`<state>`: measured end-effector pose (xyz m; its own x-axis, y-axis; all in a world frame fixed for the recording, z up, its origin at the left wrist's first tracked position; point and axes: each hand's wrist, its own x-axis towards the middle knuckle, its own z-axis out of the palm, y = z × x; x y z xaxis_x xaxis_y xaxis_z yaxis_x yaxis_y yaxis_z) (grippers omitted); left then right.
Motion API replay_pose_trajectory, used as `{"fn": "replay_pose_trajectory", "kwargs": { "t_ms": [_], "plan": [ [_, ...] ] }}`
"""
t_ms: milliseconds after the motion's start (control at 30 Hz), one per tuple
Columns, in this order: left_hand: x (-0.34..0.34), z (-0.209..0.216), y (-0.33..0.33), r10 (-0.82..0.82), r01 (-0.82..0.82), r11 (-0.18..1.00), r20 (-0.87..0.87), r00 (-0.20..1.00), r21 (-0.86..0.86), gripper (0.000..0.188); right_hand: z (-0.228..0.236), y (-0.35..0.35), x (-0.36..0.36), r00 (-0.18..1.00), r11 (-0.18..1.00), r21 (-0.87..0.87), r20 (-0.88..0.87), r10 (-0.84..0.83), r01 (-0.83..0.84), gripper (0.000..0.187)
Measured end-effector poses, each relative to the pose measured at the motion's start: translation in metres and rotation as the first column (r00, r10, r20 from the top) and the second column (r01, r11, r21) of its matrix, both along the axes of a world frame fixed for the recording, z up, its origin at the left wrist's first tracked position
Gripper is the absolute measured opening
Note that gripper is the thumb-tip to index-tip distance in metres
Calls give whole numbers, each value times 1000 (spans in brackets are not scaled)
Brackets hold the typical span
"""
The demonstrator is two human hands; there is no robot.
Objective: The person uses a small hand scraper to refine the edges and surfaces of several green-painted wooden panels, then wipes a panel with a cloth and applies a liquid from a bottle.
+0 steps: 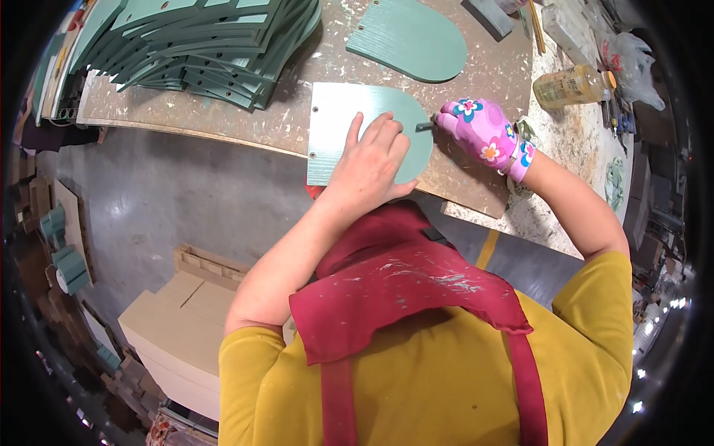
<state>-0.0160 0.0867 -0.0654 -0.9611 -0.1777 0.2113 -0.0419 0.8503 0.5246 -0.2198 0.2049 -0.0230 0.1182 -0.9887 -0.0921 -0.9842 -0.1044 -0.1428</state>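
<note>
Head view, near to far: the bare left hand [372, 160] lies spread flat on a pale green board [335, 123] with one rounded end, pinning it at the workbench [476, 186] edge. The gloved right hand [483, 134] pinches a small dark tool [424, 127] against the rounded rim. This board looks thin, stiff and light; best held flat or by its straight edges. Beyond sit a second board [409, 37], a stack of green boards [208, 44] and a bottle [573, 85].
</note>
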Motion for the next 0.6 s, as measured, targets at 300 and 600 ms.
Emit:
{"fn": "replay_pose_trajectory", "kwargs": {
  "t_ms": [300,600],
  "plan": [
    [-1,-1,0,-7,7,1000,13,1000,-12,53,-1,-7,-3,1000,999,-39,11,2,-1,13],
    [-2,1,1,-12,12,1000,0,1000,-12,56,3,-14,-3,999,998,-35,18,-48,49,12]
  ]
}}
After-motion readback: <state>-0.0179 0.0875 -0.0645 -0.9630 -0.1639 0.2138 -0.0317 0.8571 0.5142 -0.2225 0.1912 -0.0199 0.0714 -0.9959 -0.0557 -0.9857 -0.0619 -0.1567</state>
